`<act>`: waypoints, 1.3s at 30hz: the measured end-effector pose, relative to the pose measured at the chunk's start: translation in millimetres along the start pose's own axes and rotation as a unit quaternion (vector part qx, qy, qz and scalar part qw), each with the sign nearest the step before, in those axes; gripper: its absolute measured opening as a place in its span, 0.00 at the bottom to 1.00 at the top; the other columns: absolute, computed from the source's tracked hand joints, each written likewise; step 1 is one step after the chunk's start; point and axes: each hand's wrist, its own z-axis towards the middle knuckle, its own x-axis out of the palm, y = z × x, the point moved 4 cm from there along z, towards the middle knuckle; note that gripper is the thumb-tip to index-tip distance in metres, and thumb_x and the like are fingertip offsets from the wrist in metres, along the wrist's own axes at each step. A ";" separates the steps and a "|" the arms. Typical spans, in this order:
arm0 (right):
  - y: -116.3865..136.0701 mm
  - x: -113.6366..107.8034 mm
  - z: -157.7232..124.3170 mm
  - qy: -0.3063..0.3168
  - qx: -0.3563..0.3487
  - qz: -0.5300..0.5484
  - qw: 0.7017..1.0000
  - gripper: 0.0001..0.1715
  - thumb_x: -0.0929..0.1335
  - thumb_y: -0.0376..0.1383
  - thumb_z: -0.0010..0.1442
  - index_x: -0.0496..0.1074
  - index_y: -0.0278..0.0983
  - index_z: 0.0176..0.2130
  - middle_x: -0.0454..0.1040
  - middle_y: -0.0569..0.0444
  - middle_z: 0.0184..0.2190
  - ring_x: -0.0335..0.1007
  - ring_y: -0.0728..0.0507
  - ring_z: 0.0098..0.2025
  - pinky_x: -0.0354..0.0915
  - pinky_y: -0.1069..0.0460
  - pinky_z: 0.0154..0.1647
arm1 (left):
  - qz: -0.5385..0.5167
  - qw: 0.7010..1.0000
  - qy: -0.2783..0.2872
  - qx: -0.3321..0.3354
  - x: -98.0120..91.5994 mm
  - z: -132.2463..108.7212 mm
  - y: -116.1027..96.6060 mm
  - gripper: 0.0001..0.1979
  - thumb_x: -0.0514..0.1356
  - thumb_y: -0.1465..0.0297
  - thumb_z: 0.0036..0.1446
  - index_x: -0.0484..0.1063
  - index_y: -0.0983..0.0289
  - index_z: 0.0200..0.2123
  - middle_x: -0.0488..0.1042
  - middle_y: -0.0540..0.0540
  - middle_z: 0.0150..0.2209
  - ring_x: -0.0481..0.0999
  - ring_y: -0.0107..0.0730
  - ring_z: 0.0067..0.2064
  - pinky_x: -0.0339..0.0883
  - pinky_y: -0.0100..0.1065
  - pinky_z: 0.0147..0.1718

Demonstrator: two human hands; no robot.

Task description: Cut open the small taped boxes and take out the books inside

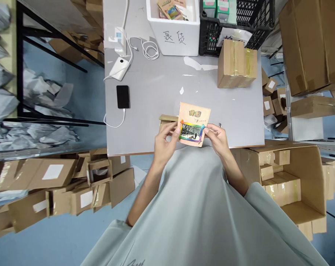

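Note:
A thin, peach-coloured booklet (194, 115) with a rainbow-framed picture on its cover is held up at the table's front edge, close to my body. My left hand (166, 143) pinches its left side between thumb and fingers. On the opposite side, my right hand (217, 139) grips the booklet's edge the same way. Just behind my left hand lies a small cardboard box (167, 119), partly hidden by the hand and the booklet. A small dark and metallic object shows beyond my right fingers, too small to name.
On the grey table (150, 96) are a phone (123, 96), a white power bank (120, 68), a power strip (120, 41) and cables. A white bin (174, 37), a black crate (208, 40) and taped cartons (236, 64) stand behind. A large open carton (311, 177) sits right.

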 end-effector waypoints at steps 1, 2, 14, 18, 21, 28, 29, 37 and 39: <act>1.1 -1.4 -0.4 0.001 0.000 0.000 1.000 0.36 0.79 0.69 0.59 0.87 0.42 0.44 0.89 0.52 0.38 0.87 0.38 0.41 0.84 0.43 0.46 | -0.023 0.999 0.022 -0.033 -0.4 1.9 6.7 0.28 0.69 0.40 0.67 0.89 0.59 0.50 0.87 0.61 0.49 0.84 0.44 0.48 0.81 0.42 0.46; 2.2 -2.5 -0.8 0.002 -0.002 0.000 1.000 0.35 0.79 0.69 0.59 0.87 0.42 0.44 0.89 0.52 0.38 0.87 0.38 0.40 0.84 0.43 0.45 | -0.043 0.996 0.041 -0.064 -0.1 2.6 12.3 0.29 0.71 0.39 0.65 0.90 0.59 0.46 0.87 0.60 0.45 0.83 0.42 0.43 0.80 0.41 0.43; -4.1 -9.9 -3.1 -0.145 -0.078 -0.084 0.983 0.29 0.78 0.63 0.64 0.82 0.43 0.47 0.85 0.48 0.48 0.84 0.42 0.45 0.82 0.46 0.50 | 0.011 0.999 -0.042 -0.016 1.6 -3.3 4.5 0.26 0.72 0.40 0.62 0.86 0.58 0.36 0.83 0.54 0.35 0.76 0.36 0.37 0.70 0.38 0.39; -1.3 18.8 -17.7 -0.113 -0.085 -0.084 0.986 0.27 0.76 0.61 0.67 0.80 0.44 0.50 0.82 0.46 0.56 0.84 0.40 0.53 0.82 0.48 0.51 | 0.070 0.992 -0.093 0.055 6.1 -7.6 -5.8 0.20 0.70 0.46 0.68 0.85 0.56 0.37 0.83 0.54 0.36 0.78 0.41 0.42 0.72 0.41 0.42; -4.5 43.2 -23.2 -0.061 -0.051 -0.013 0.997 0.36 0.80 0.62 0.61 0.76 0.46 0.56 0.82 0.46 0.59 0.84 0.38 0.57 0.84 0.46 0.53 | 0.120 0.981 -0.084 0.124 17.7 -17.5 -13.0 0.12 0.69 0.54 0.71 0.87 0.54 0.40 0.84 0.55 0.39 0.79 0.44 0.43 0.72 0.46 0.48; -1.7 25.8 -10.7 -0.110 -0.054 -0.008 0.992 0.33 0.77 0.64 0.65 0.77 0.42 0.50 0.87 0.43 0.52 0.85 0.34 0.55 0.82 0.40 0.58 | 0.152 0.973 0.008 0.172 33.0 -30.1 -30.1 0.11 0.73 0.55 0.67 0.88 0.52 0.48 0.86 0.57 0.47 0.81 0.49 0.50 0.73 0.52 0.55; 0.1 19.4 -8.4 -0.101 -0.054 -0.019 0.993 0.33 0.77 0.65 0.65 0.78 0.41 0.50 0.87 0.43 0.53 0.85 0.34 0.55 0.82 0.40 0.57 | 0.145 0.977 -0.005 0.158 27.4 -26.8 -32.0 0.14 0.73 0.54 0.66 0.87 0.52 0.51 0.86 0.58 0.50 0.81 0.50 0.52 0.73 0.52 0.56; 7.0 -3.0 -5.5 -0.023 -0.040 -0.045 0.998 0.34 0.79 0.65 0.62 0.83 0.41 0.49 0.89 0.45 0.50 0.87 0.34 0.50 0.83 0.41 0.51 | -0.005 0.997 0.078 0.016 2.8 4.5 -16.2 0.21 0.68 0.48 0.72 0.89 0.56 0.52 0.87 0.58 0.48 0.82 0.40 0.46 0.74 0.40 0.43; 5.5 -1.6 -6.5 -0.033 -0.045 -0.052 0.997 0.34 0.79 0.65 0.62 0.83 0.40 0.48 0.90 0.45 0.49 0.87 0.35 0.49 0.83 0.42 0.50 | -0.002 0.997 0.068 0.024 4.7 2.7 -13.4 0.20 0.69 0.48 0.71 0.89 0.55 0.54 0.87 0.57 0.49 0.81 0.38 0.45 0.74 0.40 0.43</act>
